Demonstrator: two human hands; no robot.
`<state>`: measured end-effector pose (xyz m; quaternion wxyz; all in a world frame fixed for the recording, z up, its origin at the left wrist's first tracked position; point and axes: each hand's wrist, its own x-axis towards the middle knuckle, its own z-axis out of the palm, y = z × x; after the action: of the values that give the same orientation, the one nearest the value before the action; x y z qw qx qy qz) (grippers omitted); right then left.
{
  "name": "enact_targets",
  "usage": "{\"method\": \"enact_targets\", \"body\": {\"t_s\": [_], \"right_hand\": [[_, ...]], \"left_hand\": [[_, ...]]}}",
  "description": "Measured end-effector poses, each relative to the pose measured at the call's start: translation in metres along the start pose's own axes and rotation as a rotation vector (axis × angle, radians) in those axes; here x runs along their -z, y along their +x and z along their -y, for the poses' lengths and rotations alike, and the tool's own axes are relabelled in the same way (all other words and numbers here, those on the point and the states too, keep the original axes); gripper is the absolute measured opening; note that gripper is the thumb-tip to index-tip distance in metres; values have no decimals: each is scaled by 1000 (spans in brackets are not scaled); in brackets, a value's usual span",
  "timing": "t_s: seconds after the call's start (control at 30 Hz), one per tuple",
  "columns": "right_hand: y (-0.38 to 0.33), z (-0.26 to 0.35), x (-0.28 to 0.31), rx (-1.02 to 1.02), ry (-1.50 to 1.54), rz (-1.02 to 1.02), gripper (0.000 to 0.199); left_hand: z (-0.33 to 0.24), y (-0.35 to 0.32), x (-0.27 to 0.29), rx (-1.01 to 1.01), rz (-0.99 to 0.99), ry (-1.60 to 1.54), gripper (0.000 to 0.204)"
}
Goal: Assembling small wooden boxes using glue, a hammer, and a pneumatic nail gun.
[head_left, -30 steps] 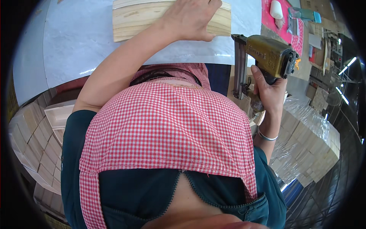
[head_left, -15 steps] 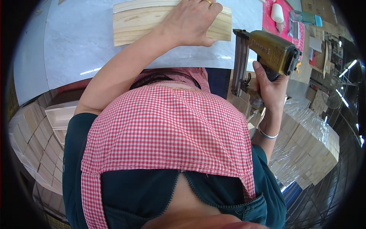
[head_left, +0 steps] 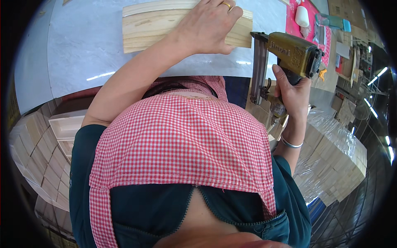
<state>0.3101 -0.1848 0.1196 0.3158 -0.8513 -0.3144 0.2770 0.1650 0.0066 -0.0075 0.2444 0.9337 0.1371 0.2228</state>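
Observation:
A long pale wooden piece [head_left: 153, 34] lies across the near part of the white worktable, a lighter strip running along its far edge. Over its right half reaches my left hand [head_left: 211, 27], with the thumb on the near side and the fingers curled toward the far edge. My right hand [head_left: 292, 93] is wrapped around the handle of a yellow-brown air nail gun [head_left: 291, 53]. The gun's dark nose is right beside the wooden piece's right end; whether they touch, I cannot tell. My left fingertips are partly cut off by the picture's upper edge.
The marbled white worktable [head_left: 82, 53] ends just before my checked apron. Beyond the gun, a pink cloth [head_left: 291, 18] bears a white roll [head_left: 301, 16] and a teal clear container [head_left: 333, 22]. Plastic-wrapped wood stacks [head_left: 331, 161] stand at right, more wooden stacks [head_left: 37, 153] at left.
The wooden piece and my left hand appear slightly nearer to me. The nail gun has turned a little in my right hand, its nose staying by the wood's right end.

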Motion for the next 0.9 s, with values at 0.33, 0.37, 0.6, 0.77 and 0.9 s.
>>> {"method": "enact_targets", "body": {"t_s": [0.33, 0.37, 0.6, 0.77, 0.9], "right_hand": [[29, 14, 7, 41, -58, 60, 20], [33, 15, 6, 44, -59, 64, 20], [54, 23, 4, 87, -105, 58, 23], [58, 24, 3, 85, -101, 73, 23], [59, 24, 3, 77, -96, 76, 22]], "left_hand": [[-6, -9, -9, 117, -52, 254, 69], [-6, -9, -10, 121, -53, 256, 69], [-5, -10, -11, 109, -159, 149, 65], [-5, -9, -12, 103, -160, 177, 64], [-6, -9, -11, 107, -141, 162, 65]]}}
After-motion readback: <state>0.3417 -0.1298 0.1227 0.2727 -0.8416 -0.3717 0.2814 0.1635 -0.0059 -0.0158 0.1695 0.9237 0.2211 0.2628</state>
